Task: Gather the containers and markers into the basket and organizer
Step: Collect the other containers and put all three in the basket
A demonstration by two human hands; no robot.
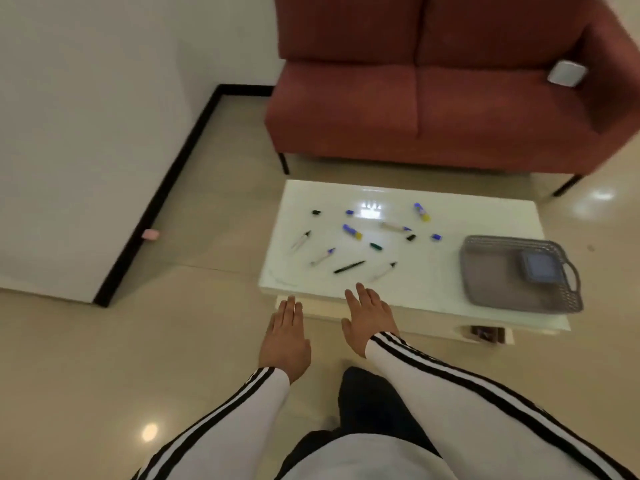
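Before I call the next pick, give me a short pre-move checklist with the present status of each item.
1. Hands free: left hand and right hand are open and hold nothing. ok.
2. Basket upright on the table, at its right end. ok.
3. Organizer sits inside the basket. ok. Whether it is empty: cannot tell.
4. Markers gathered: nearest marker and black pen lie loose beyond the right hand. not ok.
5. Containers gathered: near container and far container lie on the tabletop. not ok.
6. Markers capped: too blurred. cannot tell.
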